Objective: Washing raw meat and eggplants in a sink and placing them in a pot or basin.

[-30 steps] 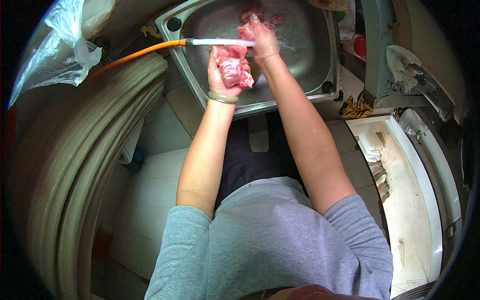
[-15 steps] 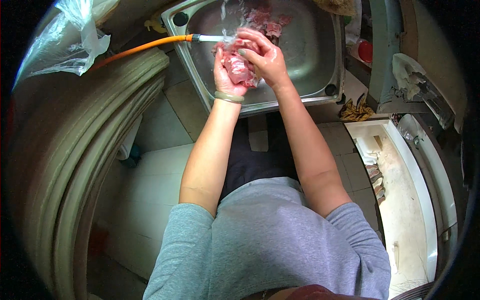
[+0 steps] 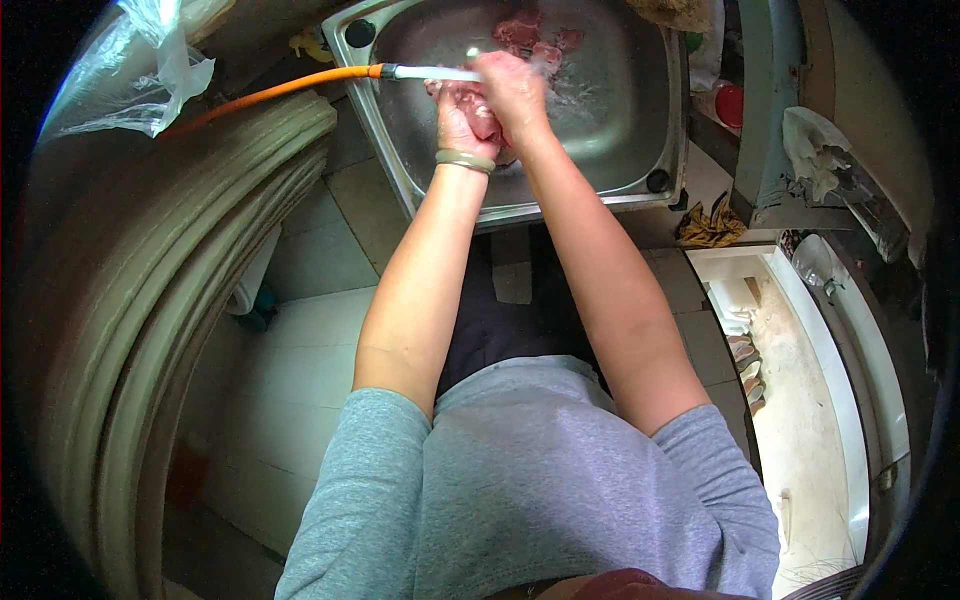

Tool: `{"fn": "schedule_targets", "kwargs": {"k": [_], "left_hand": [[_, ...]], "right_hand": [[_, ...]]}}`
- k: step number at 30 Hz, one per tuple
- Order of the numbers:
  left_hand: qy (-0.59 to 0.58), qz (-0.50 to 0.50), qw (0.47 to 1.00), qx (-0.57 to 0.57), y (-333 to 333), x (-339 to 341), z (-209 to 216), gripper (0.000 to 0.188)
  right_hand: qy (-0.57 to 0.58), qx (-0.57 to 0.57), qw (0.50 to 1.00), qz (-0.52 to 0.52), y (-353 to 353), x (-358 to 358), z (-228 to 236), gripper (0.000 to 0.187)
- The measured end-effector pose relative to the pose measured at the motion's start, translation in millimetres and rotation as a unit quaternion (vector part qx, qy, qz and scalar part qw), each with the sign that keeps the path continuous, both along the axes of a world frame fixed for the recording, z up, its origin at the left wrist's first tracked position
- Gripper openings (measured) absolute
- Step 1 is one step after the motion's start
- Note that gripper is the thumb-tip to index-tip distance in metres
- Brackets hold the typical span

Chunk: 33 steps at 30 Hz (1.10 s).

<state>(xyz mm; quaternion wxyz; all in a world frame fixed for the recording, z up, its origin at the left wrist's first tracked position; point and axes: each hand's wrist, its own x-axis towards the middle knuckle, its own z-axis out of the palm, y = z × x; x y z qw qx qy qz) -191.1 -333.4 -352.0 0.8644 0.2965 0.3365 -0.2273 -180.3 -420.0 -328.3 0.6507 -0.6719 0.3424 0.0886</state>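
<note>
My left hand [image 3: 464, 125] is cupped around a chunk of pink raw meat [image 3: 482, 118] over the near left part of the metal sink [image 3: 610, 180]. A pale bangle circles that wrist. My right hand [image 3: 512, 92] is curled down against the meat from the right, its fingertips hidden and slightly smeared by motion. From the left reaches an orange hose [image 3: 310, 79] with a pale end piece [image 3: 436, 73], and its tip meets my hands. Water splashes past the right hand into the basin. More raw meat pieces [image 3: 522, 30] lie at the sink's far side.
Left of the sink hangs a clear plastic bag [image 3: 165, 70], above thick, curved pale edges [image 3: 270, 150]. A crumpled dark-yellow cloth [image 3: 712, 222] lies off the sink's near right corner. Farther right are a red lid [image 3: 730, 104] and a white open compartment [image 3: 800, 370].
My right hand has curled over and shifted left across the meat, covering more of it. Water now splashes to the right of the hands. The left hand still holds the meat.
</note>
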Motion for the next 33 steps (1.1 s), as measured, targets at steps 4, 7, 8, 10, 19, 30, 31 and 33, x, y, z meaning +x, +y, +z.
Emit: {"fn": "schedule_targets", "kwargs": {"k": [4, 7, 8, 10, 19, 30, 31, 33], "left_hand": [[-0.013, 0.042, 0.999, 0.028, -12.0, 11.6, 13.5, 0.041], [-0.024, -0.013, 0.999, 0.027, -9.1, 13.9, 4.9, 0.038], [-0.035, -0.033, 0.999, 0.015, -13.3, 16.3, 8.9, 0.037], [-0.095, -0.027, 0.989, 0.111, -25.3, 15.3, 16.5, 0.038], [-0.037, 0.040, 0.996, 0.067, -35.1, 22.7, 28.7, 0.031], [-0.066, -0.011, 0.988, 0.142, -39.2, 10.8, 42.1, 0.035], [-0.126, -0.033, 0.962, 0.241, -45.7, 12.1, 42.8, 0.039], [-0.148, -0.124, 0.921, 0.340, -47.7, 14.7, 44.2, 0.043]], "right_hand": [[-0.043, 0.442, 0.873, -0.200, -10.8, -2.9, 6.3, 0.034], [-0.132, 0.213, 0.952, -0.176, -0.3, -19.7, 33.2, 0.024], [-0.159, 0.095, 0.970, -0.155, 3.9, -21.8, 37.4, 0.025], [-0.174, 0.056, 0.958, -0.222, 8.8, -19.6, 17.2, 0.023], [-0.126, 0.473, 0.793, -0.362, -23.6, -19.4, 1.9, 0.035], [-0.067, 0.032, 0.984, -0.163, -0.9, -18.2, 12.1, 0.054], [-0.081, 0.087, 0.975, -0.190, -1.0, -20.7, -5.5, 0.050], [-0.097, 0.220, 0.933, -0.269, 0.9, -20.3, -10.4, 0.044]]}}
